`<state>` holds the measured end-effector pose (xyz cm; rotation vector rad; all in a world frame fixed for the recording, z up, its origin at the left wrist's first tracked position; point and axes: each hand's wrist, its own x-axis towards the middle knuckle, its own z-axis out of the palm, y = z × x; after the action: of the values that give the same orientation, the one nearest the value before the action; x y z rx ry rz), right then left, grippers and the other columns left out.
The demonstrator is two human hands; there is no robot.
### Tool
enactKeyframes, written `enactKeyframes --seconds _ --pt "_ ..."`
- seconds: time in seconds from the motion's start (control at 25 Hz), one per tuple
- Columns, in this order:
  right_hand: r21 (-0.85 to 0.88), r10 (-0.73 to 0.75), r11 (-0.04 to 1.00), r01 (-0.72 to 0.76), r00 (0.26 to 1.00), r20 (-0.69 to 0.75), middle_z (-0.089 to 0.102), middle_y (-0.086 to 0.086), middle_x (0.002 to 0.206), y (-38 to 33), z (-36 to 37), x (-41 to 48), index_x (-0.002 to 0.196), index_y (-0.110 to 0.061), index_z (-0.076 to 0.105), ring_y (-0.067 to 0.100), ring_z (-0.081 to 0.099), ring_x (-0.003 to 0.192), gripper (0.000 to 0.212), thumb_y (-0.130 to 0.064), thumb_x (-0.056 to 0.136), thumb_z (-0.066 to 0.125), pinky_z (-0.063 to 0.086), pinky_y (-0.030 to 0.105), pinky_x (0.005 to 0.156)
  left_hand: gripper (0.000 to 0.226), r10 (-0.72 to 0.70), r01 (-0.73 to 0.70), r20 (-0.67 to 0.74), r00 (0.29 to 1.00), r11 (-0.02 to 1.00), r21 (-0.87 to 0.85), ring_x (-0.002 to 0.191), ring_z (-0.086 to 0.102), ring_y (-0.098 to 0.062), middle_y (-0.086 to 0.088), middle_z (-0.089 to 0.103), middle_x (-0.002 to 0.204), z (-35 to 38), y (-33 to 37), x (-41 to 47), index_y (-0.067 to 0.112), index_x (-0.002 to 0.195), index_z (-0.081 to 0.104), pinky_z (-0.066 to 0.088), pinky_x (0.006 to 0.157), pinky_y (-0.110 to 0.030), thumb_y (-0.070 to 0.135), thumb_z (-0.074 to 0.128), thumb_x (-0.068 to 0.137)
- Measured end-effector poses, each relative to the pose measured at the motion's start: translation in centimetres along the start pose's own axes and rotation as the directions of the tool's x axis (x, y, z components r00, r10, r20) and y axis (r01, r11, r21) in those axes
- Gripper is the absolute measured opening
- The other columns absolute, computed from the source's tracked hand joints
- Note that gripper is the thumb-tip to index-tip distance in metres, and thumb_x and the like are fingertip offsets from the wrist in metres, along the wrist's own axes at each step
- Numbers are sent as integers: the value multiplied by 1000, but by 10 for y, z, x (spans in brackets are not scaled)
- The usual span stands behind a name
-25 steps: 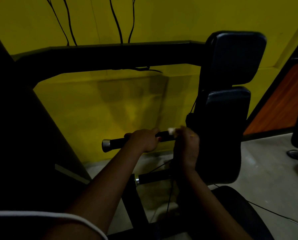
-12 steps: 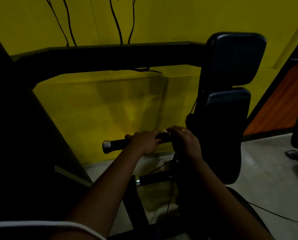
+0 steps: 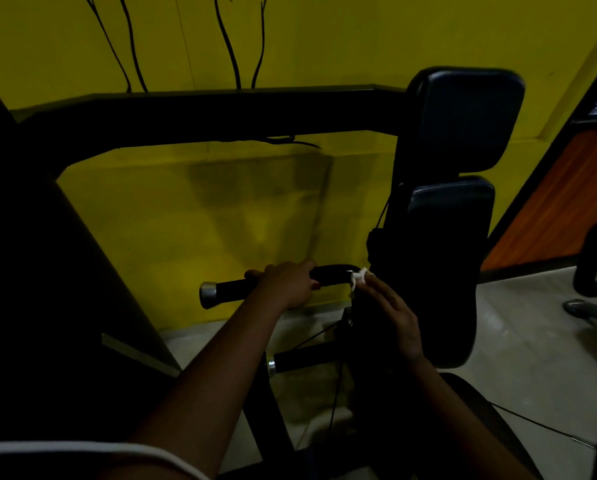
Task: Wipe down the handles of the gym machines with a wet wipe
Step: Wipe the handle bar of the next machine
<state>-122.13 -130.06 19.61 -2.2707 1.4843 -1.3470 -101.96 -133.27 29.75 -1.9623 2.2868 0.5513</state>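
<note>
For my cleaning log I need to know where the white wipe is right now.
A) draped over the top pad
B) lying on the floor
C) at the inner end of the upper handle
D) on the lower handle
C: the wipe is held at the right hand's fingertips against the inner end of the upper handle, which the left hand grips.

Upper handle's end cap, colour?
Silver end cap on the black upper handle; seen in the head view.
</note>
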Motion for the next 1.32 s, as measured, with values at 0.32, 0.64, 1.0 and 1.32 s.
enactKeyframes --seconds 0.32,0.64,1.0,1.32 --pt "119 231 966 -228 973 -10 52 -4 129 -5 11 -20 121 -6 63 7 46 125 47 -43 93 52 35 5 98 62 157 -150 -74 985 985 84 126 44 -33 -7 40 145 8 11 6 26 150 23 34 99 -44 12 47 95" --pt "62 249 965 -253 966 69 52 -8 115 -18 16 -20 121 -6 62 -8 46 113 64 -59 89 47 40 9 90 61 110 -103 -58 992 988 116 123 38 -34 -8 35 140 12 15 5 21 146 22 28 100 -49 11 48 92" --pt "140 365 915 -378 924 111 50 9 133 -24 14 5 127 -9 56 15 42 124 40 -31 99 37 32 16 102 56 120 -114 -68 990 989 92 121 38 -32 -6 38 137 14 13 8 23 144 26 28 93 -45 12 48 94" --pt "135 577 816 -562 806 -129 55 -3 89 -27 15 -1 114 -3 54 16 57 76 22 -13 94 57 32 17 58 54 139 -132 -64 988 986 102 119 39 -33 -6 39 134 12 12 10 22 142 29 29 96 -48 12 50 93"
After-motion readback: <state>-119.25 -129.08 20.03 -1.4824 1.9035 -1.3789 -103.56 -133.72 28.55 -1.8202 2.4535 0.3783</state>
